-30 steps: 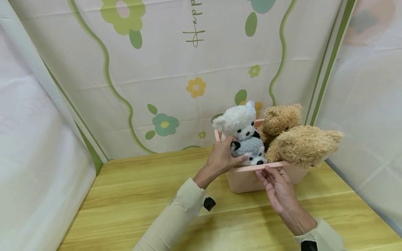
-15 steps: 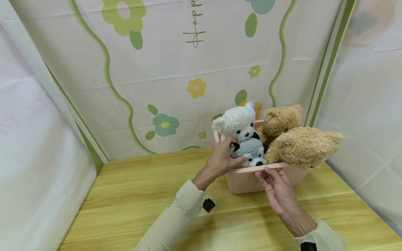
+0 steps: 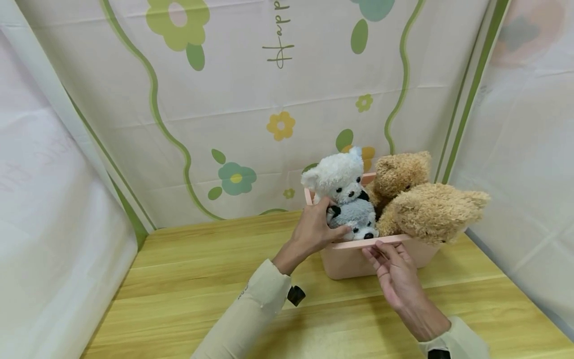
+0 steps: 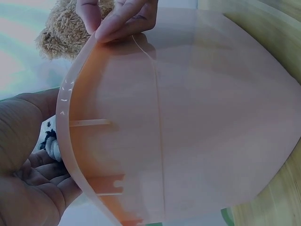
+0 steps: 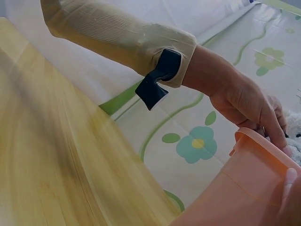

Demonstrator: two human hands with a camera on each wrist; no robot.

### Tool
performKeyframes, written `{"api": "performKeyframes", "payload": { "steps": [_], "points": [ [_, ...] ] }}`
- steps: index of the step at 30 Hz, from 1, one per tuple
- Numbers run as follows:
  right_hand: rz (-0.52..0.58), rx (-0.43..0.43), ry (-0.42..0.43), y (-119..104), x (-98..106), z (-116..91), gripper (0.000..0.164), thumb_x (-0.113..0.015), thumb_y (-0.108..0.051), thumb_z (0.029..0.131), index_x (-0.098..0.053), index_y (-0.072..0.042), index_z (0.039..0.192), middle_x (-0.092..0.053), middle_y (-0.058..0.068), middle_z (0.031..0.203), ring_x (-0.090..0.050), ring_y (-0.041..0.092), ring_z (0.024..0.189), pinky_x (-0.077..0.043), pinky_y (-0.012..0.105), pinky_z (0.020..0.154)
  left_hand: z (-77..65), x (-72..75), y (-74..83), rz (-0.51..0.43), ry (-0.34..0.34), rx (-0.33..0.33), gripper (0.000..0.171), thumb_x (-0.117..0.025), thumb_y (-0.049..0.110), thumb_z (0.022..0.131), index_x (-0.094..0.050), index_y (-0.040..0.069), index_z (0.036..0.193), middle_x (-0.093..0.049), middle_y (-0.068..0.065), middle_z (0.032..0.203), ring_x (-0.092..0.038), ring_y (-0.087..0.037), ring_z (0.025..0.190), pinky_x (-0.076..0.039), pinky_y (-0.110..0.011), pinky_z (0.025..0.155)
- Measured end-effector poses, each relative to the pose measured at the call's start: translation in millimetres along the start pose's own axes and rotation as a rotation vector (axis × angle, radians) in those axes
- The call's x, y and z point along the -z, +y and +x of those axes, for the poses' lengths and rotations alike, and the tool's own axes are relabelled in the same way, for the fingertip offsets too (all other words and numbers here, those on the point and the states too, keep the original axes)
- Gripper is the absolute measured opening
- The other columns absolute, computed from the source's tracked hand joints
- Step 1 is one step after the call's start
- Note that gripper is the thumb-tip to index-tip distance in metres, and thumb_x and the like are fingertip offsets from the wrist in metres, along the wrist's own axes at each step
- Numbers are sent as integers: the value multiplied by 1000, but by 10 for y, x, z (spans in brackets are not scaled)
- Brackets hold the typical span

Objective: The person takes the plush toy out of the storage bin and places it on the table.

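Observation:
A pink plastic bin (image 3: 345,262) stands on the table with plush toys in it. My left hand (image 3: 312,227) reaches over its left end and grips a small grey-and-white plush toy (image 3: 356,212) with black ears and nose, thumb at the near side. Behind that toy sits a white plush bear (image 3: 338,172). On the near rim, my right hand (image 3: 396,271) pinches the edge between thumb and fingers. The left wrist view shows the right hand's fingertips (image 4: 124,28) on the rim and the left hand (image 4: 35,174) inside it.
Two tan plush bears (image 3: 441,212) fill the bin's right side, one leaning out over the rim. The wooden table (image 3: 202,279) meets a flower-print cloth wall (image 3: 242,124) behind, with more cloth hanging left and right.
The bin and its toys have slid slightly toward me and to the left, both hands moving along with them. Each hand keeps its hold.

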State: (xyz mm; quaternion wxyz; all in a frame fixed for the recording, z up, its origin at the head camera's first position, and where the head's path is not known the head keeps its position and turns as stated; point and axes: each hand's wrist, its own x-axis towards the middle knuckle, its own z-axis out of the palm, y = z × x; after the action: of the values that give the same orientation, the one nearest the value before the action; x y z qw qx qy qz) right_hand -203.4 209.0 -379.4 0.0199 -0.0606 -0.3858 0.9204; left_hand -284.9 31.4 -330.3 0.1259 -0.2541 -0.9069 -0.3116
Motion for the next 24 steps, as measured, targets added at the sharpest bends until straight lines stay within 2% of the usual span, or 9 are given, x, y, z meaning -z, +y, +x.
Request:
{"api": "performKeyframes", "payload": {
  "steps": [5,9,12,16,19,24],
  "points": [
    [9,2,10,9,6,-6,6,-57,-9,90,-53,-10,94,-56,2,93,-59,12,87,-49,25,90,-3,4,0,3,1,-6,53,-75,42,73,-53,12,111,-52,4,65,-43,-7,49,-32,-17,46],
    [0,6,-1,8,5,2,6,-57,-9,91,-52,-11,95,-55,2,94,-58,12,87,-49,25,90,13,9,0,15,-4,-25,54,-75,42,73,-53,11,112,-59,2,80,-48,-7,58,-36,-16,51],
    [0,11,-17,8,7,10,6,-56,-9,91,-52,-11,96,-56,3,94,-59,12,87,-49,25,90,34,13,5,21,-26,-31,58,-75,43,74,-52,10,116,-59,2,87,-50,-7,63,-38,-16,54],
    [11,16,-35,12,12,12,5,-55,-8,92,-53,-10,96,-57,3,94,-59,13,86,-50,24,88,60,17,11,24,-59,-39,61,-73,44,75,-51,8,120,-56,3,77,-48,-7,56,-38,-18,50],
    [19,19,-45,16,18,13,5,-54,-8,92,-53,-10,96,-58,4,93,-60,13,85,-50,25,88,80,12,9,28,-70,-52,58,-72,43,76,-53,8,118,-55,4,72,-47,-7,51,-36,-18,48],
    [19,20,-44,16,23,14,4,-54,-8,92,-53,-11,96,-58,3,93,-60,12,85,-50,24,88,102,-13,6,26,-74,-63,52,-72,43,76,-55,10,112,-62,2,84,-51,-7,60,-38,-18,53]
  ]
}}
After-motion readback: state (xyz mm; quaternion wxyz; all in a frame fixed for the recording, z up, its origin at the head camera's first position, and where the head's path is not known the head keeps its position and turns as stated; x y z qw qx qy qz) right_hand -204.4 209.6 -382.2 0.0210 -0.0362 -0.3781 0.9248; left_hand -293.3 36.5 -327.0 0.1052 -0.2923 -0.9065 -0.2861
